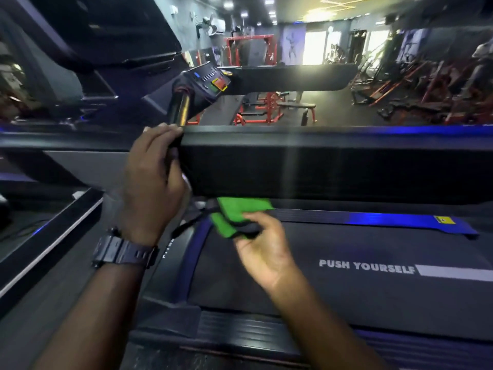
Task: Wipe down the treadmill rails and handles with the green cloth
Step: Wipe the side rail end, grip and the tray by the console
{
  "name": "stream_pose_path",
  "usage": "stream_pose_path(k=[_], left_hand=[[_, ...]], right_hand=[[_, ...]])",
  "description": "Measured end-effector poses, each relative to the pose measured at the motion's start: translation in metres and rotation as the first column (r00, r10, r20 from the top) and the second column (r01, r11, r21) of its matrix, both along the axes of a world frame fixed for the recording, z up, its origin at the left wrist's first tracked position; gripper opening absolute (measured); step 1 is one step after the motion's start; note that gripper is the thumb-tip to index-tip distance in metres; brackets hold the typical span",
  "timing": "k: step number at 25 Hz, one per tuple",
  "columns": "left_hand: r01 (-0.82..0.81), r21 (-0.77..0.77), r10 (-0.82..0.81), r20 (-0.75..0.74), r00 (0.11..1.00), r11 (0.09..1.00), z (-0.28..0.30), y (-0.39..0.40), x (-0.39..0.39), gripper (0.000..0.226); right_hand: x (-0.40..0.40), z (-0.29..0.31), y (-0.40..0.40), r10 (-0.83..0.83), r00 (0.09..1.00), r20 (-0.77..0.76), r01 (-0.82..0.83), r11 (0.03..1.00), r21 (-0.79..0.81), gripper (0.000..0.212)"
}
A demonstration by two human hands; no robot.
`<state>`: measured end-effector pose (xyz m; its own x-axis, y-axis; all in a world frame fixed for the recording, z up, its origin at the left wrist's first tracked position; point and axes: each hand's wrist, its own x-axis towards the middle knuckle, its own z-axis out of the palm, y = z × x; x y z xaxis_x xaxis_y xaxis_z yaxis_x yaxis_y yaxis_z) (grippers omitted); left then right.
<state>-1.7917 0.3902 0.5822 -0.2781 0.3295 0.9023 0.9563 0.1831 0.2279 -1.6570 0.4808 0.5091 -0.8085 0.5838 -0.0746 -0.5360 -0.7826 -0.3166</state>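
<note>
Left grip [154,166] holds rail [320,166]; right grip [262,247] pinches green cloth [234,213] beneath.

Soft green cloth [234,216], matt black rail [333,166]

The left hand [153,180] wraps the left end of the handrail [320,166]. Below the rail, the right hand [262,252] holds the cloth [232,217] over the belt [346,289]. The console [208,82], somewhat blurred, sits behind, with weight racks [256,76] farther back.
</note>
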Motion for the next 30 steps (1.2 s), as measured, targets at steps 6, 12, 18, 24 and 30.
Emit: stream_pose_path(k=[6, 12, 18, 24, 30], left_hand=[[0.048, 0.058, -0.051, 0.037, 0.998, 0.997, 0.001, 0.004, 0.001, 0.031], [0.043, 0.038, -0.046, 0.072, 0.996, 0.998, -0.002, 0.016, 0.007, 0.026], [0.137, -0.015, -0.136, 0.051, 0.989, 0.99, -0.017, 0.031, 0.009, 0.032], [0.201, -0.197, -0.221, -0.086, 0.972, 0.96, 0.001, 0.06, 0.08, 0.039], [0.266, -0.175, -0.265, 0.027, 0.964, 0.948, -0.007, 0.076, 0.07, 0.048]], right_hand=[[-0.006, 0.011, -0.03, 0.058, 0.998, 0.019, -0.059, 0.995, 0.086, 0.027], [0.003, 0.013, -0.024, 0.021, 0.999, 0.043, -0.022, 0.999, 0.026, 0.021], [0.038, 0.003, 0.02, -0.13, 0.991, 0.04, 0.134, 0.984, -0.115, 0.027], [0.059, 0.0, 0.025, -0.084, 0.994, 0.076, 0.084, 0.996, 0.003, 0.035], [0.06, -0.001, 0.02, -0.149, 0.987, 0.057, 0.146, 0.988, 0.055, 0.03]])
